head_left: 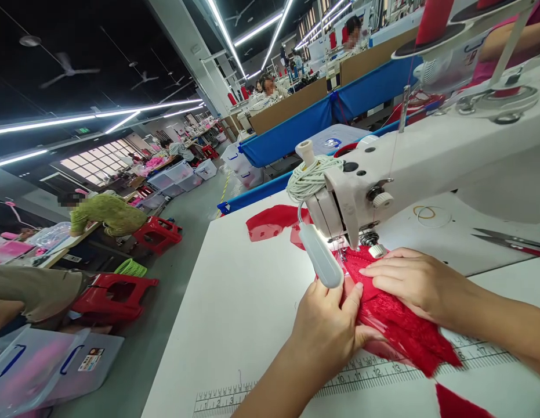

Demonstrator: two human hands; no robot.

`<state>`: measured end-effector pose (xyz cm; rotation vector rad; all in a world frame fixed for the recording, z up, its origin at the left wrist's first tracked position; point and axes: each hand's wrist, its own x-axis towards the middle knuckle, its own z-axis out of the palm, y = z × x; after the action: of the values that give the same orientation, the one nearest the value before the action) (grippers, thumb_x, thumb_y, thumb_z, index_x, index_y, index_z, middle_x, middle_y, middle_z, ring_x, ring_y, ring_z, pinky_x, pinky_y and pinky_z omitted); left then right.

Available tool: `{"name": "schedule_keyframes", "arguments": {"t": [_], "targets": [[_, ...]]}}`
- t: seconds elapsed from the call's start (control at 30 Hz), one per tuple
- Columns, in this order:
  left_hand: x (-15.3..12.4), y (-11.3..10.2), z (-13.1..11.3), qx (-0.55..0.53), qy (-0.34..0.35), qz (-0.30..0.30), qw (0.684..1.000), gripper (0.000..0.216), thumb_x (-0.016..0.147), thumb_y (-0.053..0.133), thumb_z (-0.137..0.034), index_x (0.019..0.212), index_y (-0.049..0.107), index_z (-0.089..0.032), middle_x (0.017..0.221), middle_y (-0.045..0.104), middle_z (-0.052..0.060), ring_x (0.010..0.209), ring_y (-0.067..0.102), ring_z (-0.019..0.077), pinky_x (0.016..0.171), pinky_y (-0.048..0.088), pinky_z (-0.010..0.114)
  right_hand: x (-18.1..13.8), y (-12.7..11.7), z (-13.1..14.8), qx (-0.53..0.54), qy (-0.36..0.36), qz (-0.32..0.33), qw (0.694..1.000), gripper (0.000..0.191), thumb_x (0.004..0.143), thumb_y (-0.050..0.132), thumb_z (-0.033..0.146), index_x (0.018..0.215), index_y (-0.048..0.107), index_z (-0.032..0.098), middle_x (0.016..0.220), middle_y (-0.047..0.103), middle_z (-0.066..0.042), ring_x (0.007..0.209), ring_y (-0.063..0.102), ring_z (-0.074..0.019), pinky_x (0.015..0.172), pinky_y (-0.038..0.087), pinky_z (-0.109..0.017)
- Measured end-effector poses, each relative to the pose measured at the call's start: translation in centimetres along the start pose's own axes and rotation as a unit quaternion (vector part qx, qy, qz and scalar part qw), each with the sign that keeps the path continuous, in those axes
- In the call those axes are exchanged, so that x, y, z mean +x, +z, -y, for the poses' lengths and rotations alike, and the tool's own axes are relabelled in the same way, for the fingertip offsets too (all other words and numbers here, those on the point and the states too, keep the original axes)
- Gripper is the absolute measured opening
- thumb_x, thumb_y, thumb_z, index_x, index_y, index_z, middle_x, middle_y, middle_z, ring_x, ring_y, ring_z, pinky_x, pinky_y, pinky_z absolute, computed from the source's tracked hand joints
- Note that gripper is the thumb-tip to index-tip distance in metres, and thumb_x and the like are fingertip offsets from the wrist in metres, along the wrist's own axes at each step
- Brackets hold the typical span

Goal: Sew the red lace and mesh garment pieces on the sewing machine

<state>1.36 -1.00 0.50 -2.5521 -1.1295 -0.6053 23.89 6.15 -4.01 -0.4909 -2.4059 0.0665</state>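
Note:
Red lace fabric (400, 313) lies on the white sewing table, its far end under the needle area of a white sewing machine (426, 157). My left hand (328, 319) pinches the near left edge of the fabric between thumb and fingers, just below a grey lamp head (321, 255). My right hand (417, 281) rests flat on top of the lace, fingers stretched toward the presser foot. Beyond the needle, another red sheer piece (272, 222) lies on the table. The lamp head partly hides the stitching spot and my left fingertips.
Scissors (511, 239) lie right of the machine. A printed ruler (357, 374) runs along the near table, with a red scrap (459, 403) at the front. Red thread cones (434, 23) stand above. Clear bins (91, 360), red stools (115, 296) and co-workers are to the left.

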Motion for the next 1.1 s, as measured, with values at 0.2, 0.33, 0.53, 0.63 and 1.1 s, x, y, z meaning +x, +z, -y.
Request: {"name": "schedule_keyframes", "arguments": {"t": [0.2, 0.33, 0.53, 0.63, 1.1], "targets": [[0.3, -0.3, 0.0, -0.003, -0.010, -0.004, 1.000, 0.072, 0.103, 0.030, -0.065, 0.111, 0.075, -0.009, 0.107, 0.074, 0.019, 0.074, 0.060, 0.0229, 0.061, 0.053, 0.035, 0.3, 0.0, 0.0, 0.014, -0.016, -0.015, 1.000, 0.036, 0.084, 0.046, 0.001, 0.105, 0.068, 0.019, 0.104, 0.078, -0.005, 0.096, 0.071, -0.0203, 0.090, 0.049, -0.038], [0.2, -0.3, -0.1, 0.009, -0.021, -0.004, 1.000, 0.068, 0.103, 0.032, -0.063, 0.113, 0.075, -0.011, 0.108, 0.074, 0.018, 0.077, 0.061, 0.0232, 0.060, 0.051, 0.033, 0.2, -0.2, 0.1, 0.011, -0.016, -0.015, 1.000, 0.032, 0.090, 0.042, 0.004, 0.104, 0.066, 0.019, 0.106, 0.078, -0.007, 0.099, 0.071, -0.0214, 0.090, 0.047, -0.040], [-0.4, 0.3, 0.4, 0.037, -0.022, 0.021, 0.999, 0.064, 0.102, 0.040, -0.064, 0.120, 0.073, -0.012, 0.113, 0.073, 0.018, 0.088, 0.064, 0.0254, 0.073, 0.053, 0.038, 0.3, -0.6, 0.0, 0.013, 0.003, 0.003, 1.000, 0.037, 0.085, 0.040, -0.002, 0.100, 0.066, 0.020, 0.106, 0.077, -0.007, 0.101, 0.070, -0.0208, 0.089, 0.048, -0.040], [-0.4, 0.5, 0.6, 0.050, -0.024, 0.031, 0.998, 0.062, 0.101, 0.044, -0.064, 0.122, 0.072, -0.014, 0.113, 0.074, 0.017, 0.089, 0.064, 0.0256, 0.075, 0.053, 0.038, 0.8, -0.7, 0.0, -0.002, 0.005, -0.007, 1.000, 0.039, 0.086, 0.036, -0.002, 0.097, 0.066, 0.020, 0.100, 0.077, -0.006, 0.093, 0.071, -0.0199, 0.089, 0.048, -0.038], [0.3, 0.7, 1.7, 0.026, 0.008, 0.009, 1.000, 0.069, 0.103, 0.035, -0.064, 0.120, 0.070, -0.008, 0.109, 0.072, 0.018, 0.103, 0.065, 0.0297, 0.091, 0.053, 0.046, 0.8, -0.4, -0.7, -0.022, 0.016, 0.024, 0.999, 0.032, 0.093, 0.041, 0.008, 0.111, 0.065, 0.019, 0.115, 0.075, -0.009, 0.093, 0.069, -0.0206, 0.089, 0.050, -0.039]]}}
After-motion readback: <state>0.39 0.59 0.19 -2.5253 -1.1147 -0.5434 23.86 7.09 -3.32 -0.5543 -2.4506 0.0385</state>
